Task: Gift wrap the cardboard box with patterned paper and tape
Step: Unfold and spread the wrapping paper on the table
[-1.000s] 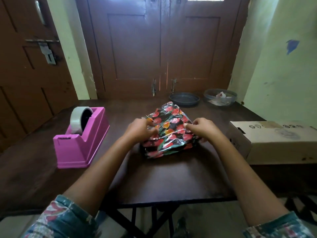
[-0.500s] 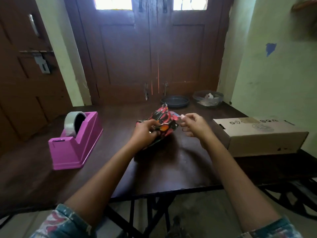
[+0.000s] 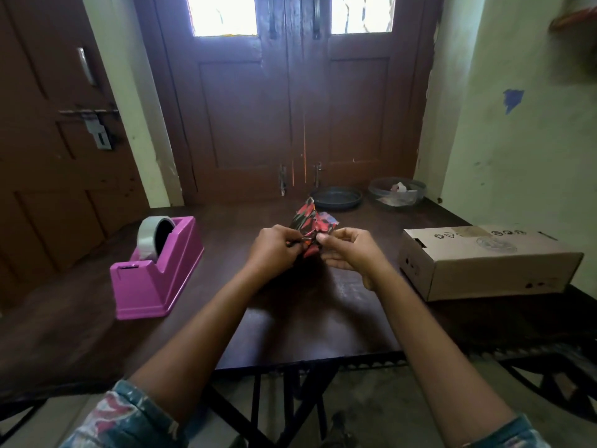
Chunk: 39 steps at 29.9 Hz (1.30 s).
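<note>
A folded piece of patterned paper (image 3: 308, 219), black with red and orange flowers, is held up above the middle of the dark table (image 3: 290, 318). My left hand (image 3: 274, 250) pinches its near edge from the left. My right hand (image 3: 350, 250) pinches the same edge from the right, thumb and forefinger meeting the paper. The cardboard box (image 3: 484, 261) lies on the table to the right, bare, about a hand's width from my right hand. A pink tape dispenser (image 3: 155, 273) with a roll of clear tape (image 3: 153, 236) stands at the left.
A dark shallow dish (image 3: 336, 197) and a clear bowl (image 3: 397, 190) with scraps sit at the table's far edge by the brown double door. A green wall runs along the right side behind the box. The table's front edge lies close below my forearms.
The paper, spread wide on the table a second ago, has been lifted and gathered into a narrow upright bundle. Both hands have drawn together at its near edge.
</note>
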Tool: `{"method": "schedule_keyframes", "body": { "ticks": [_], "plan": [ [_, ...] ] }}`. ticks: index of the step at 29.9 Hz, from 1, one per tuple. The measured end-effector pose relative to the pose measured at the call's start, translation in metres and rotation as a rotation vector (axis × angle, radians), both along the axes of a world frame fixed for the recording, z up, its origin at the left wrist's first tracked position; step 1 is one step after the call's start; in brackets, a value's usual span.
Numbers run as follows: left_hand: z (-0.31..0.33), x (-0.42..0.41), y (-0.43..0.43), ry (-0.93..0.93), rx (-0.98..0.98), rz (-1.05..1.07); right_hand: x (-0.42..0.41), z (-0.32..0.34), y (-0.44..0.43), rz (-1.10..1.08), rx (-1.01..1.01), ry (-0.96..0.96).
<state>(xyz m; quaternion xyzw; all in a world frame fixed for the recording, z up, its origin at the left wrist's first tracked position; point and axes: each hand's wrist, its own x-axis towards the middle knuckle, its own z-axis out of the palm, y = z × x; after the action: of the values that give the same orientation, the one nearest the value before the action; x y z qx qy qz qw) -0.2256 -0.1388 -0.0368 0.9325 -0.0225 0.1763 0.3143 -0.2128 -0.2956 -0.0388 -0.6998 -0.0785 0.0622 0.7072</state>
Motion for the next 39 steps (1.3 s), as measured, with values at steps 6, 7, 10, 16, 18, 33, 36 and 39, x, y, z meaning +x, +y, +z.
{"method": "schedule_keyframes", "body": {
  "ticks": [6, 7, 10, 16, 18, 33, 36, 39],
  "plan": [
    [0.006, -0.005, -0.004, 0.03, -0.144, -0.126, -0.002, -0.006, 0.003, -0.04, 0.012, -0.045],
    [0.006, -0.003, -0.005, 0.009, -0.115, -0.121, -0.003, -0.006, 0.003, -0.033, 0.008, -0.052],
    [0.004, 0.003, -0.006, -0.093, -0.022, -0.018, -0.005, -0.005, 0.003, -0.045, -0.001, -0.073],
    [0.016, 0.01, 0.033, -0.171, -0.314, 0.365, 0.002, -0.008, -0.019, -0.147, -0.128, -0.09],
    [0.016, 0.01, 0.042, -0.177, -0.34, 0.415, 0.008, -0.013, -0.023, -0.152, -0.168, -0.038],
    [0.022, -0.014, 0.035, -0.223, -0.314, -0.291, 0.025, 0.009, -0.001, -0.004, -0.612, 0.157],
    [0.031, -0.021, 0.043, -0.191, -0.474, -0.289, 0.021, 0.017, -0.007, 0.025, -0.509, 0.122],
    [0.029, -0.015, 0.057, -0.059, -0.365, -0.112, 0.016, 0.022, -0.011, -0.048, -0.404, -0.006]
  ]
}}
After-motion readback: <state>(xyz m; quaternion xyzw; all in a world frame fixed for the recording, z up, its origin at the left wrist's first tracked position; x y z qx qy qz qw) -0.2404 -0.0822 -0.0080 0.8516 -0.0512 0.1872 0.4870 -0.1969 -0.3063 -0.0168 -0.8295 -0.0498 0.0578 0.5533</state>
